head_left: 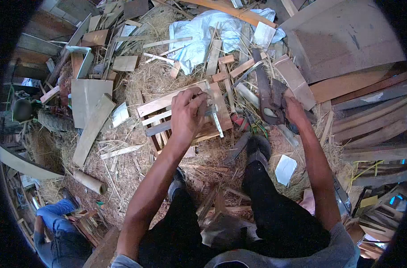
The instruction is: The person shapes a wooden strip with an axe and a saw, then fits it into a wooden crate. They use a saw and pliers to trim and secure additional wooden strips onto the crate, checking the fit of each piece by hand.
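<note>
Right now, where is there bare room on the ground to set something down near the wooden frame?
Free patches are few: the straw between the long plank and the wooden frame, and the straw above the frame. Right of the frame, around the right hand, planks and scraps crowd the ground.

Floor is straw [145, 80] littered with wood offcuts [92, 129] and planks [373, 116], daylight from above. Crumpled white sheet [199, 35] at top centre, big board [342, 35] top right. Another person in jeans [56, 223] crouches bottom left.
</note>
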`<state>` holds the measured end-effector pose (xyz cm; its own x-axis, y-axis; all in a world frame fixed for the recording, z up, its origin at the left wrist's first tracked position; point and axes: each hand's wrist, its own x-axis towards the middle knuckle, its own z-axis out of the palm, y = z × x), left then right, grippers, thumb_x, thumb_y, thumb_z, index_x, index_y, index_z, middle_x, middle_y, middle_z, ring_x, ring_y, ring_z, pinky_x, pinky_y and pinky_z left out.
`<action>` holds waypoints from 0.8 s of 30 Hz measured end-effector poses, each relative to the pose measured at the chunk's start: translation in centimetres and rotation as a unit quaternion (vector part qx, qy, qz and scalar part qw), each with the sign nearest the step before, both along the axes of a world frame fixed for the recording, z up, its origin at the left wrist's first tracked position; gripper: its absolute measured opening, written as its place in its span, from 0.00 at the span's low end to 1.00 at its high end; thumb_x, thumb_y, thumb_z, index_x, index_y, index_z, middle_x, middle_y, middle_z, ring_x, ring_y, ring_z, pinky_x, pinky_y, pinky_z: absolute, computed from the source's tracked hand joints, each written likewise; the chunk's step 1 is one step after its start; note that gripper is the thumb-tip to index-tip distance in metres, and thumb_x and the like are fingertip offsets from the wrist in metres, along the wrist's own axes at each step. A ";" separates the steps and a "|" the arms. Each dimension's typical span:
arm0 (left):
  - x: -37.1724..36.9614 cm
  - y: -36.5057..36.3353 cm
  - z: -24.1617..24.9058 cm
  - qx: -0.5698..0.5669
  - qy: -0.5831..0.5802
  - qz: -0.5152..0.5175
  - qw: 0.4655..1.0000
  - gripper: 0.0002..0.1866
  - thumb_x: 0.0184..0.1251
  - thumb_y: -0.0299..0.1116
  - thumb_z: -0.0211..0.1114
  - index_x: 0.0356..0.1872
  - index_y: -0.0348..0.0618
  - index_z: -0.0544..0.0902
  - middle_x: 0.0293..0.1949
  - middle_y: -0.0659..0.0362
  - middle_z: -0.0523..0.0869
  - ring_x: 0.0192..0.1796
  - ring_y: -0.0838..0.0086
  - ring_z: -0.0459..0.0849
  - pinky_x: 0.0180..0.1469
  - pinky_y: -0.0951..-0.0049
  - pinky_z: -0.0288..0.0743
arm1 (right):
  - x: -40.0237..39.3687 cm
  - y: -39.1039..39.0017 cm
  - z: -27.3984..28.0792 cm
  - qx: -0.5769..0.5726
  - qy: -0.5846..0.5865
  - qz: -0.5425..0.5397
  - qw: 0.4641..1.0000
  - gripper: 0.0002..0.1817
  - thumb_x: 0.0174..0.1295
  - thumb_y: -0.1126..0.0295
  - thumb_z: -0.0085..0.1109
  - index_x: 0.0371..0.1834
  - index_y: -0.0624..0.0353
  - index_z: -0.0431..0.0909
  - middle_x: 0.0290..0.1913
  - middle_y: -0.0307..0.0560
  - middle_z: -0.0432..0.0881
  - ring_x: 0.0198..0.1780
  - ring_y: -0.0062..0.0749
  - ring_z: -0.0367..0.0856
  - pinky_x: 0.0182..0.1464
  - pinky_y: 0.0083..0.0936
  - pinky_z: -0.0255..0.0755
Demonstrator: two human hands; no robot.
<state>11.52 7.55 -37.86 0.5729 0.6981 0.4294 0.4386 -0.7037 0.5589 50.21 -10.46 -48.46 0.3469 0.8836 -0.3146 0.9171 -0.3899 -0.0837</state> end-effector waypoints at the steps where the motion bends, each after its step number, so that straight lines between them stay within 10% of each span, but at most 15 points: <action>1: 0.0 0.0 0.1 -0.003 -0.002 -0.001 1.000 0.15 0.53 0.21 0.69 0.43 0.46 0.86 0.46 0.58 0.82 0.48 0.61 0.80 0.50 0.61 0.70 | 0.2 0.1 0.6 0.003 0.000 0.019 1.000 0.33 0.52 0.75 0.67 0.65 0.62 0.68 0.59 0.62 0.76 0.60 0.60 0.75 0.60 0.50 0.70; 11: -0.1 -0.2 0.1 0.001 0.001 0.006 1.000 0.15 0.52 0.23 0.70 0.43 0.47 0.86 0.47 0.61 0.82 0.48 0.62 0.79 0.50 0.62 0.71 | -3.8 3.4 9.6 0.127 0.237 0.011 0.963 0.31 0.51 0.58 0.77 0.52 0.66 0.75 0.47 0.64 0.83 0.51 0.59 0.83 0.53 0.44 0.76; 14: -0.1 -0.2 0.0 -0.006 -0.007 0.007 1.000 0.15 0.52 0.23 0.70 0.43 0.47 0.86 0.47 0.60 0.82 0.49 0.62 0.79 0.50 0.62 0.71 | -10.4 6.0 16.3 0.194 0.265 0.026 0.944 0.28 0.54 0.62 0.77 0.51 0.67 0.73 0.45 0.60 0.84 0.47 0.45 0.86 0.50 0.34 0.77; 24: -0.2 0.2 0.6 -0.030 -0.036 -0.008 0.999 0.16 0.50 0.19 0.70 0.43 0.41 0.88 0.46 0.55 0.84 0.48 0.58 0.81 0.51 0.61 0.73 | -17.7 9.0 18.9 0.187 0.108 0.240 0.947 0.16 0.64 0.60 0.65 0.44 0.61 0.76 0.39 0.58 0.84 0.40 0.57 0.83 0.43 0.45 0.78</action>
<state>11.30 7.70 -37.22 0.5534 0.7147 0.4278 0.3837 -0.6746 0.6306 32.52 -1.49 -29.56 -0.1589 0.9867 0.0333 0.9270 0.1608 -0.3389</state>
